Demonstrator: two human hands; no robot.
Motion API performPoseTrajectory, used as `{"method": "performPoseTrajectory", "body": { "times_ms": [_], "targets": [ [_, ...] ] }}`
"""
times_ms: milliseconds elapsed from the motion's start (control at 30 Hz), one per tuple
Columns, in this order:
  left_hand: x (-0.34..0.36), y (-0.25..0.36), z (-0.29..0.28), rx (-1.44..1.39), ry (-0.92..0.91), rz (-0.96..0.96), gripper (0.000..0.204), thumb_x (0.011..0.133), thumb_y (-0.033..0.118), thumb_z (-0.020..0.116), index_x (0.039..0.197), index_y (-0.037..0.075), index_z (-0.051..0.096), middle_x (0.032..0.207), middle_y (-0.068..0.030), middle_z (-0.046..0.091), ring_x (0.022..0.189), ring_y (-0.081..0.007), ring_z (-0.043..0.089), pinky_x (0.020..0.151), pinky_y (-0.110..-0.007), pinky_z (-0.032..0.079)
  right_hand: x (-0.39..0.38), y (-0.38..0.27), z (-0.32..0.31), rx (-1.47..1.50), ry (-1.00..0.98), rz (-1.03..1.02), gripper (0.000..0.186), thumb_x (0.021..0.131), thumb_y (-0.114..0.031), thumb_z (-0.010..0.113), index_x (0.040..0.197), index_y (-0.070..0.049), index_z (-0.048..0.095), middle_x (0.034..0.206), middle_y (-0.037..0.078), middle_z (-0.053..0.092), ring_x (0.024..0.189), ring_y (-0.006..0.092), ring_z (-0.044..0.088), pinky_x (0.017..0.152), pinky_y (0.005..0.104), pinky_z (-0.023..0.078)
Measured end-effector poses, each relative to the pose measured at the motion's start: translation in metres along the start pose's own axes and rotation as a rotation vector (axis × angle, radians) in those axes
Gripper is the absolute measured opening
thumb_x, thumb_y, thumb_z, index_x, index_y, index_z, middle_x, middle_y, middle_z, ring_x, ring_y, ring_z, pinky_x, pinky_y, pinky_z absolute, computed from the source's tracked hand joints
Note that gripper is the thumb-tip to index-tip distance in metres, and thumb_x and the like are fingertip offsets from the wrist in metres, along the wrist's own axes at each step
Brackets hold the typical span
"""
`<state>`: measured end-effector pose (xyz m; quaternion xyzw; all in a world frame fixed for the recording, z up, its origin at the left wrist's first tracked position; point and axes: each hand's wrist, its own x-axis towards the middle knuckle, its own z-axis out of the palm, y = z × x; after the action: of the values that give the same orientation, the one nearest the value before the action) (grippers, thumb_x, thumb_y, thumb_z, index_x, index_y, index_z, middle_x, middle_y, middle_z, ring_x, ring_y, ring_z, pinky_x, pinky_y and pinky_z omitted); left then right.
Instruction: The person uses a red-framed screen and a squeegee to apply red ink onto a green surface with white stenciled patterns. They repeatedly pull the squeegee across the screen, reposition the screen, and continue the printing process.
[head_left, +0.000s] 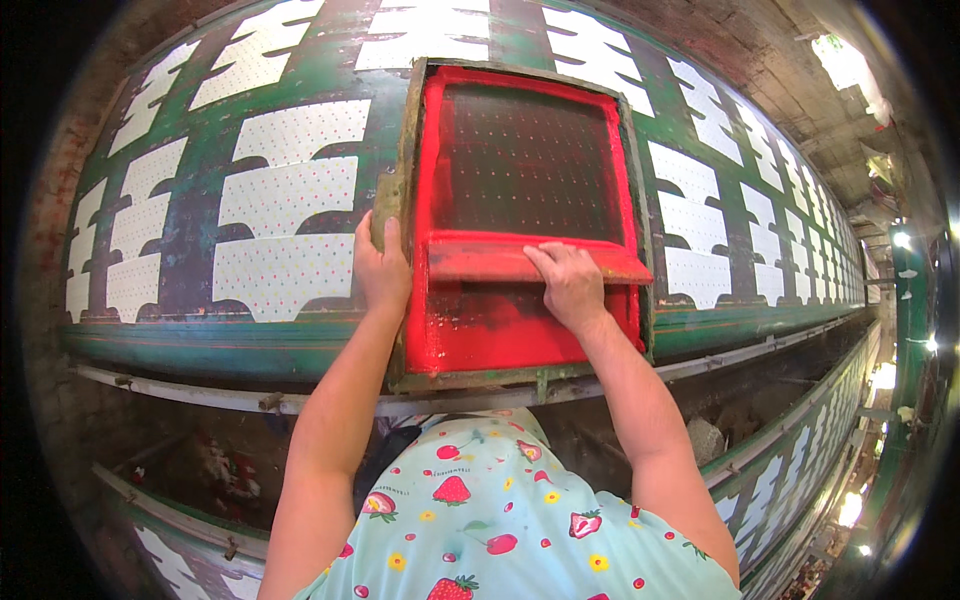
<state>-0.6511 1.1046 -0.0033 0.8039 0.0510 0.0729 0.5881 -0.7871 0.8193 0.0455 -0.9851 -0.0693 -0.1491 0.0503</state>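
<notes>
A screen-printing frame (648, 325) with wooden edges lies on the long green table in front of me. Its dark mesh (525, 150) is bordered by bright red, and wet red ink (510, 338) covers the near end. Across the lower half of the screen rests a red-smeared squeegee (480, 262), tilted, its right end reaching the frame's right side. My right hand (575, 285) grips the squeegee right of its middle, fingers over the top. My left hand (384, 270) holds the frame's left edge, thumb on the near face; its other fingertips are partly hidden.
White dotted cut pieces (290, 190) lie in rows on the green table (200, 345) either side of the frame. A metal rail (190, 393) runs along its near edge. Behind me at the lower right, another table (800, 470) carries similar white pieces. Brick walls border the room.
</notes>
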Motion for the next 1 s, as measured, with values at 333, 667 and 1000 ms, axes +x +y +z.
{"method": "performPoseTrajectory", "body": {
  "times_ms": [333, 667, 1000],
  "targets": [
    [-0.002, 0.007, -0.001, 0.038, -0.009, -0.072, 0.052, 0.118, 0.034, 0.061, 0.155, -0.002, 0.063, 0.15, -0.0217, 0.071, 0.14, -0.034, 0.067, 0.12, -0.043, 0.049, 0.172, 0.118, 0.062, -0.114, -0.046, 0.011, 0.035, 0.095, -0.008, 0.07, 0.127, -0.02, 0.08, 0.109, 0.011, 0.076, 0.105, 0.0317, 0.078, 0.092, 0.0473, 0.061],
    [-0.004, 0.01, 0.004, 0.068, 0.056, -0.124, 0.047, 0.119, 0.029, 0.062, 0.15, -0.007, 0.065, 0.14, -0.0202, 0.074, 0.133, -0.0284, 0.068, 0.117, -0.041, 0.05, 0.313, 0.206, 0.085, -0.047, -0.198, 0.088, 0.041, 0.103, -0.009, 0.065, 0.136, -0.027, 0.081, 0.129, 0.009, 0.081, 0.122, 0.0309, 0.079, 0.104, 0.0487, 0.065],
    [-0.004, 0.003, 0.006, 0.125, 0.101, -0.113, 0.042, 0.122, 0.03, 0.06, 0.144, -0.005, 0.07, 0.13, -0.0107, 0.076, 0.119, -0.0183, 0.067, 0.108, -0.035, 0.053, 0.334, 0.225, 0.087, -0.041, -0.196, 0.031, 0.05, 0.098, -0.001, 0.061, 0.139, -0.023, 0.079, 0.131, 0.011, 0.08, 0.122, 0.0349, 0.078, 0.106, 0.0519, 0.063]
  ]
}}
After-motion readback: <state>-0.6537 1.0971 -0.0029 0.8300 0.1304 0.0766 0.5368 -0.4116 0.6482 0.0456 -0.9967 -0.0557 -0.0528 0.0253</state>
